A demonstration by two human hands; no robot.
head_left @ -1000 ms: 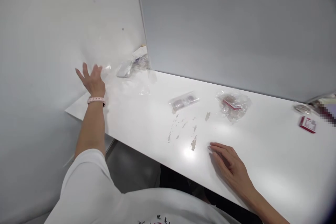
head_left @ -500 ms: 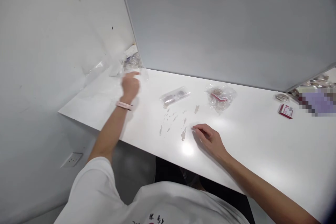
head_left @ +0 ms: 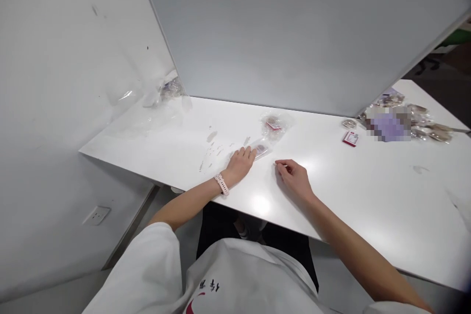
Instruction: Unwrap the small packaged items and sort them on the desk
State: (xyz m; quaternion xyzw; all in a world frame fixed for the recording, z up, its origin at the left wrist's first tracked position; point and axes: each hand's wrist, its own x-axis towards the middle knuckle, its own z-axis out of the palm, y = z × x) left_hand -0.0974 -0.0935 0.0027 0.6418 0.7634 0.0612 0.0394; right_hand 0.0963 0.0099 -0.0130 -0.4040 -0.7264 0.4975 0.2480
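My left hand [head_left: 241,162] lies palm down on the white table, fingers stretched forward and flat over a clear plastic packet [head_left: 262,150]. The packet's right end shows beyond my fingertips; the rest is under the hand. To the right, my right hand [head_left: 294,176] rests on its side on the table, thumb and index finger pinched together. Whatever is between those fingertips, if anything, is too small to make out. Just behind the packet lies a crumpled clear bag [head_left: 279,130] with a red-and-white card [head_left: 273,126] in it.
A red-and-white box [head_left: 351,138] and a small bagged bundle [head_left: 349,123] lie farther right. Several plastic packets [head_left: 436,132] are piled by the divider [head_left: 257,34]. Clear wrapping [head_left: 171,87] sits in the left corner. Greyish marks [head_left: 211,136] spot the tabletop.
My left hand has come from the back left corner onto the clear packet, which now lies farther right, near the crumpled bag. My right hand stays pinched in about the same place.
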